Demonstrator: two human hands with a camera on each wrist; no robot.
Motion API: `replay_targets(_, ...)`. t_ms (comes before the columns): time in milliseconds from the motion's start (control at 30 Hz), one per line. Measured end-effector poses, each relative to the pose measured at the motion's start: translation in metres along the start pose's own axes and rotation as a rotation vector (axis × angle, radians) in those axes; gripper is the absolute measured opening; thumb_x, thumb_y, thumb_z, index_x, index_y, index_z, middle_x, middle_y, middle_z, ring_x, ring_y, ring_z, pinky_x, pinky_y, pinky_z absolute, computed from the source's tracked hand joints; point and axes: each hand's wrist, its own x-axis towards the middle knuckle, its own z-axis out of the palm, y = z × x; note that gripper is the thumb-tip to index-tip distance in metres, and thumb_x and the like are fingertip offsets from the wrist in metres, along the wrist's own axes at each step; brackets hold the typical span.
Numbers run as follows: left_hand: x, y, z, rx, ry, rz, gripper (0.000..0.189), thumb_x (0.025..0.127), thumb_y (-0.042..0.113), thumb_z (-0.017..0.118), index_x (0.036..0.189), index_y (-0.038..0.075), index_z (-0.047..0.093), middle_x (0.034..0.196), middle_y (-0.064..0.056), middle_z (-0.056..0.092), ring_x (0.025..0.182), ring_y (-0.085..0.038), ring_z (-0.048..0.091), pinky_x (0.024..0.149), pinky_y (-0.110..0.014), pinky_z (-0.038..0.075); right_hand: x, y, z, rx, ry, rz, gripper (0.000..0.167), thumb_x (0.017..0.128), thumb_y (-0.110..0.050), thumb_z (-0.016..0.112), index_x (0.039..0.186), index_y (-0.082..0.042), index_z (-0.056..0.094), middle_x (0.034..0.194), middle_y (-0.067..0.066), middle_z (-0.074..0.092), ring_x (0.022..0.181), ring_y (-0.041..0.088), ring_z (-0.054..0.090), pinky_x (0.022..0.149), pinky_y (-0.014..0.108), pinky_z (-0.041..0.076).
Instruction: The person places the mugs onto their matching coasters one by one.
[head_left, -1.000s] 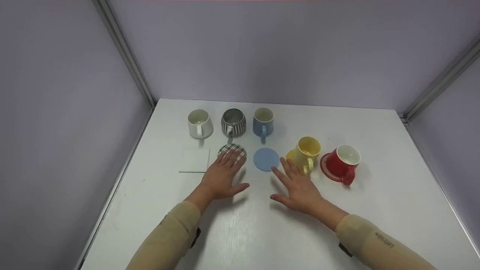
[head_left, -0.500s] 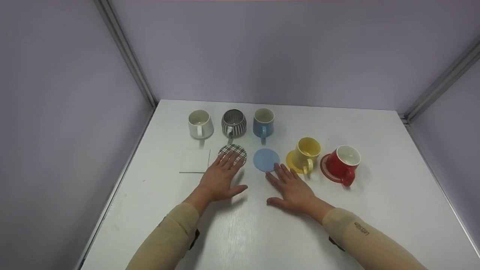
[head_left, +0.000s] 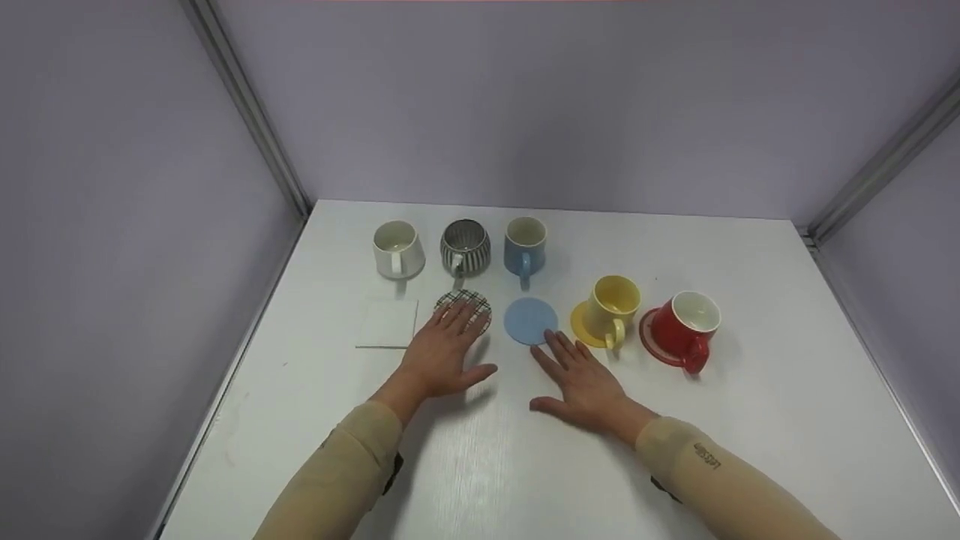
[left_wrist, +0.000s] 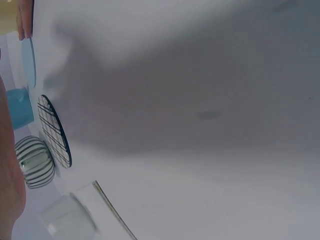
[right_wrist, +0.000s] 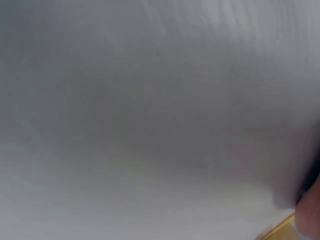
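Observation:
My left hand [head_left: 441, 358] is spread flat, its fingers overlapping the round checked coaster [head_left: 463, 295] in the head view. The left wrist view shows that coaster [left_wrist: 54, 131] lying flat on the table. My right hand [head_left: 583, 384] has straight, spread fingers, with the fingertips right at the near edge of the blue round coaster [head_left: 529, 319]. Neither hand holds anything. Behind the coasters stand a white mug [head_left: 397, 251], a striped grey mug [head_left: 466, 249] and a blue mug [head_left: 524, 246]. A white square coaster [head_left: 387, 322] lies left of the left hand.
To the right, a yellow mug [head_left: 613, 306] stands on a yellow coaster [head_left: 583, 330]. Beyond it a red mug [head_left: 682, 326] sits on a red coaster [head_left: 651, 343]. Grey-white wall panels [head_left: 555, 105] enclose the white table [head_left: 480, 472] at the back and sides.
My right hand has drawn back and to the left, away from the yellow mug toward the blue coaster. The left hand stays nearly where it was.

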Motion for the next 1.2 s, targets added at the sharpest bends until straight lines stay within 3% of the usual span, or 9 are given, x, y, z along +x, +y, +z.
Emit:
replay_targets(300, 0.019, 0.001, -0.002, 0.003, -0.035, -0.044, 0.093, 0.101, 0.076, 0.040, 0.169, 0.014, 0.028, 0.175, -0.012, 0.024, 0.162, -0.029, 0.018, 0.131, -0.045, 0.012, 0.001, 0.003, 0.016, -0.022, 0.073, -0.004, 0.095, 0.099, -0.082, 0.036, 0.171, -0.021, 0.022, 0.178, 0.010, 0.008, 0.164, 0.030, 0.008, 0.129, 0.054, 0.017)
replay_targets(700, 0.052, 0.018, -0.008, -0.184, 0.029, -0.162, 0.100, 0.099, 0.078, 0.044, 0.170, 0.011, 0.022, 0.175, -0.014, 0.020, 0.161, -0.032, 0.020, 0.131, -0.044, 0.015, 0.001, 0.004, 0.020, 0.004, 0.117, -0.030, 0.093, 0.099, -0.079, 0.041, 0.170, -0.020, 0.026, 0.177, 0.012, 0.014, 0.163, 0.032, 0.012, 0.128, 0.057, 0.019)
replay_targets(900, 0.069, 0.024, -0.009, -0.327, 0.087, -0.255, 0.103, 0.096, 0.076, 0.052, 0.169, 0.009, 0.024, 0.175, -0.013, 0.023, 0.161, -0.031, 0.022, 0.129, -0.045, 0.023, 0.002, 0.006, 0.021, -0.017, 0.086, -0.012, 0.094, 0.099, -0.082, 0.035, 0.171, -0.025, 0.019, 0.178, 0.008, 0.008, 0.164, 0.027, 0.005, 0.130, 0.051, 0.013)
replay_targets(1033, 0.079, 0.027, -0.011, -0.497, 0.113, -0.319, 0.103, 0.097, 0.072, 0.057, 0.170, 0.008, 0.022, 0.175, -0.012, 0.022, 0.160, -0.032, 0.024, 0.127, -0.049, 0.027, 0.002, 0.007, 0.019, -0.013, 0.071, 0.007, 0.094, 0.099, -0.083, 0.035, 0.171, -0.025, 0.020, 0.179, 0.007, 0.007, 0.164, 0.027, 0.004, 0.130, 0.052, 0.013)
replay_targets(1200, 0.089, 0.025, -0.015, -0.709, 0.121, -0.405, 0.100, 0.098, 0.068, 0.060, 0.170, 0.011, 0.021, 0.176, -0.008, 0.022, 0.161, -0.026, 0.023, 0.128, -0.043, 0.024, 0.002, 0.007, 0.017, -0.009, 0.058, 0.021, 0.094, 0.098, -0.084, 0.034, 0.171, -0.027, 0.019, 0.179, 0.006, 0.006, 0.164, 0.026, 0.003, 0.130, 0.052, 0.012)
